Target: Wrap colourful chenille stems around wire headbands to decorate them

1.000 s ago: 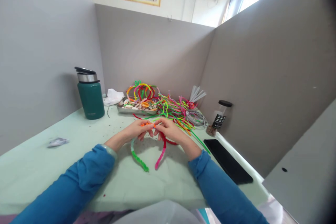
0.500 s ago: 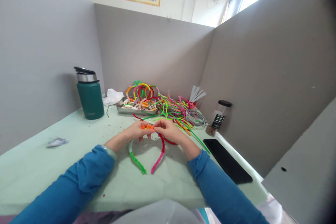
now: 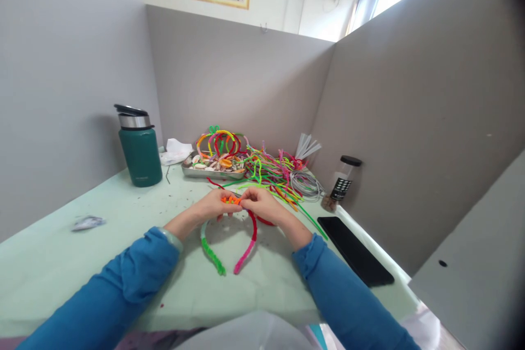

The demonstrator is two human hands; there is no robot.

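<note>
A headband (image 3: 212, 255) wrapped in fuzzy green, red and pink stems hangs between my hands, its two ends pointing toward me. My left hand (image 3: 214, 205) is closed on its top from the left, where an orange fuzzy piece (image 3: 230, 200) shows between thumb and fingers. My right hand (image 3: 260, 203) pinches the right end of that orange piece, next to the headband's red part. The fingertips of both hands nearly meet, and the far side of the headband's top is hidden behind them.
A green bottle (image 3: 140, 153) stands at the left. Behind my hands are a metal tray (image 3: 213, 174) of shells, finished headbands (image 3: 221, 139) and a pile of fuzzy stems (image 3: 273, 167). A clear jar (image 3: 341, 186) and black phone-like slab (image 3: 355, 251) are at the right.
The headband's lower ends have swung slightly to the left. Both hands keep their hold in nearly the same place, with small finger movements at the orange piece.
</note>
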